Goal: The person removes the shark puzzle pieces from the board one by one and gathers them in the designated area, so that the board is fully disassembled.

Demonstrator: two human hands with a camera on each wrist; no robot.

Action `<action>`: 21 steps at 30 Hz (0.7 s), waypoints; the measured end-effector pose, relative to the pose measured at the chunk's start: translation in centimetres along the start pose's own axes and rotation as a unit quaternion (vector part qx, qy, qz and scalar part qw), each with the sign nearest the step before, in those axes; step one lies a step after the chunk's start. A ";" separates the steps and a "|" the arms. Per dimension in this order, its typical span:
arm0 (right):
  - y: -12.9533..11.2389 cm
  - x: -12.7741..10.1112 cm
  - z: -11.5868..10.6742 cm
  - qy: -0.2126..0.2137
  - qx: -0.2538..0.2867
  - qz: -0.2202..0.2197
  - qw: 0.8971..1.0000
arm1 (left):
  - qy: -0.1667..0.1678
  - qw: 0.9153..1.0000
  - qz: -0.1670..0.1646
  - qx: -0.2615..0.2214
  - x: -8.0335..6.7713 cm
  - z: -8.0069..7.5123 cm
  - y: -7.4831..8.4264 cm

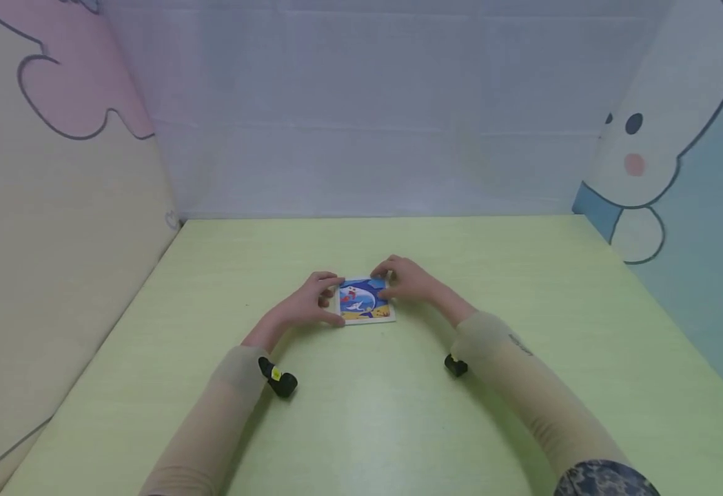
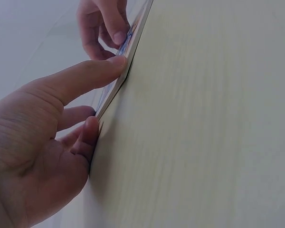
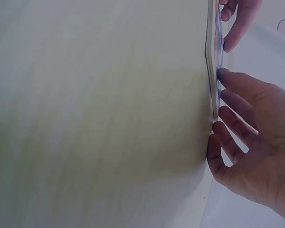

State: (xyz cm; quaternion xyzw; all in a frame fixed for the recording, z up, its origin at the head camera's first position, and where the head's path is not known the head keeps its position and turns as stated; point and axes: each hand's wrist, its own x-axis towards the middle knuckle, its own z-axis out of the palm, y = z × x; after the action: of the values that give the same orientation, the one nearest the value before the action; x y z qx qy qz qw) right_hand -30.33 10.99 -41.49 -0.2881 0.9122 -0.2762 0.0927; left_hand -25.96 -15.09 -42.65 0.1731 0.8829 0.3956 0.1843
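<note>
A small square picture board (image 1: pixel 366 303) with a white border lies on the table, printed with blue and white sea animals over a yellow bottom strip. My left hand (image 1: pixel 311 301) grips its left side, thumb at the near corner and index finger at the far one. In the left wrist view the left thumb (image 2: pixel 97 73) lies over the board's edge. From the other side my right hand (image 1: pixel 409 280) holds the board, its thumb on the printed face and its index finger at the far right corner. The right wrist view shows the right hand's other fingers (image 3: pixel 223 142) bent beside the edge.
The pale green table (image 1: pixel 361 427) spreads around the board on every side. A light cloth-like wall (image 1: pixel 361 110) rises behind it, with cartoon-painted panels (image 1: pixel 696 207) at the sides. Black wrist cameras (image 1: pixel 282 383) hang below both sleeves.
</note>
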 end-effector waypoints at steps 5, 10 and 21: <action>-0.7 0.4 0.2 0.007 0.008 0.058 0.998 | -0.012 1.000 -0.005 -0.010 -0.2 -0.4 -0.1; -1.4 0.6 0.1 0.005 0.010 0.084 0.996 | -0.019 1.000 -0.002 -0.012 -0.2 -0.6 -0.1; -1.9 1.0 0.1 -0.020 0.015 0.093 0.995 | -0.022 1.000 0.000 -0.009 -0.1 -0.8 -0.1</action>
State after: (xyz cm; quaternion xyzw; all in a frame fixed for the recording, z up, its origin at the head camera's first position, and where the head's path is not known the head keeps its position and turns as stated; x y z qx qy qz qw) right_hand -30.25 9.07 -40.53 -0.2062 0.9287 -0.2743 0.1403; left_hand -26.24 -15.71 -42.23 0.1797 0.8750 0.3999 0.2054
